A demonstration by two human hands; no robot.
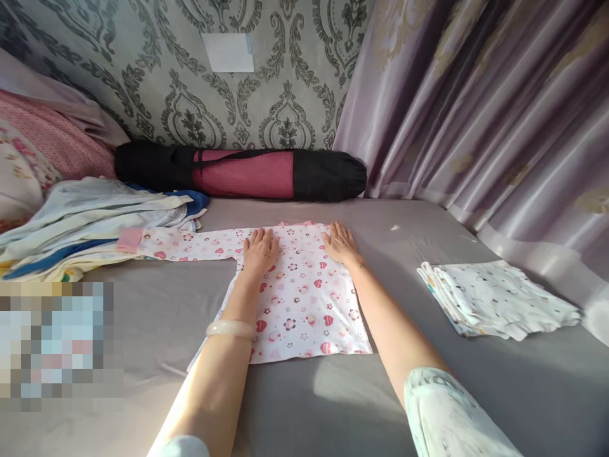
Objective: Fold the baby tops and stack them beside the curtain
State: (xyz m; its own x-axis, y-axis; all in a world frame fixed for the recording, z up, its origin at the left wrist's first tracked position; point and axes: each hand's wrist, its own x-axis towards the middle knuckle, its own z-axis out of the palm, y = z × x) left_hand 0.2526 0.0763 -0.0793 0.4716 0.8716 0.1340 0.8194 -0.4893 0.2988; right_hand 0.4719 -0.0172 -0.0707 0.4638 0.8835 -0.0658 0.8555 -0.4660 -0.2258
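Note:
A white long-sleeved shirt printed with pink hearts and flowers lies spread on the grey bed sheet. One sleeve with a pink cuff stretches out to the left; the other does not show and may be folded under. Flat near the left shoulder rests my left hand, fingers extended, a pale bangle on that wrist. My right hand lies on the top right edge of the shirt, its fingers also stretched out. Neither hand grips anything.
Loose clothes are heaped at the left, touching the pink cuff. On the right sits a stack of folded clothes. A black and pink rolled bag lies against the patterned wall. Purple curtains hang at the right.

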